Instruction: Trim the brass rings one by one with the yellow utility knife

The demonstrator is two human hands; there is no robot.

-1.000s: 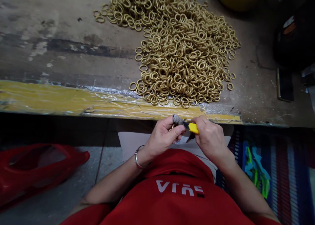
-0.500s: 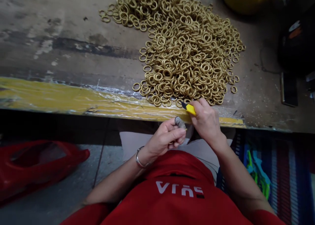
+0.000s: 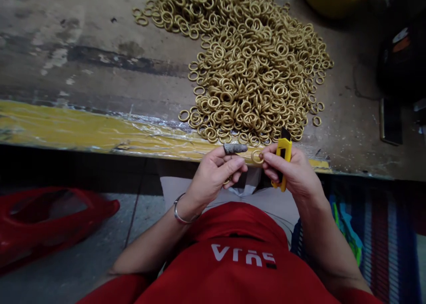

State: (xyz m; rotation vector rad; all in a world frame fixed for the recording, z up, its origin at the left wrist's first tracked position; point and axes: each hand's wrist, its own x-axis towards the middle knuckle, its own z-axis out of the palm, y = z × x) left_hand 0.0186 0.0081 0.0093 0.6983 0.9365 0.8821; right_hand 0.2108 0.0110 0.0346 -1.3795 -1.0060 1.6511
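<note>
A gold-coloured ring (image 3: 257, 156) is pinched between the thumb and fingertips of my right hand (image 3: 293, 168). That same hand also holds a yellow utility knife (image 3: 284, 155) against its palm, dark blade pointing up and away from me. My left hand (image 3: 213, 173) is closed just to the left, with a grey cover (image 3: 234, 148) on its index finger. A small piece of a gold ring (image 3: 228, 179) shows between its curled fingers, mostly hidden. Beyond both hands, a large heap of gold rings (image 3: 246, 73) lies on the worn table (image 3: 100, 82).
Yellow tape (image 3: 66, 126) covers the table's near edge. At the right are a phone (image 3: 391, 122), a dark object (image 3: 397, 64) and a yellow container (image 3: 336, 0). A red plastic stool-like item (image 3: 49, 224) is on the floor at left; striped cloth (image 3: 382, 242) is at right.
My right hand has come back from the heap's edge with a ring in its fingertips, and the knife has turned upright. My left hand has shifted slightly left, its covered finger now straightened.
</note>
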